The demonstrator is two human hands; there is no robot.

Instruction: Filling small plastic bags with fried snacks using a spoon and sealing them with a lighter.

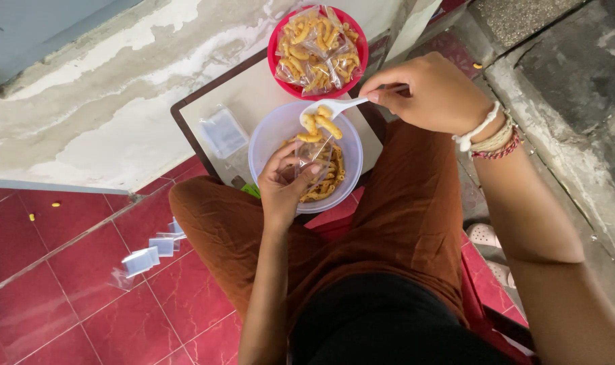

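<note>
Red bowl [278, 42] beyond spoon [326, 108], spare bags [222, 132]

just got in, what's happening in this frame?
A seated person's right hand holds a white plastic spoon loaded with yellow curled snacks above a clear bowl of the same snacks. The left hand holds a small clear bag open over the bowl. A red bowl behind holds filled bags. Empty bags lie on the red floor tiles.

A brown-edged board [253, 94] carries a clear bowl [270, 135], red bowl [280, 78] and—seemingly—stacked small plastic bags [223, 132].
</note>
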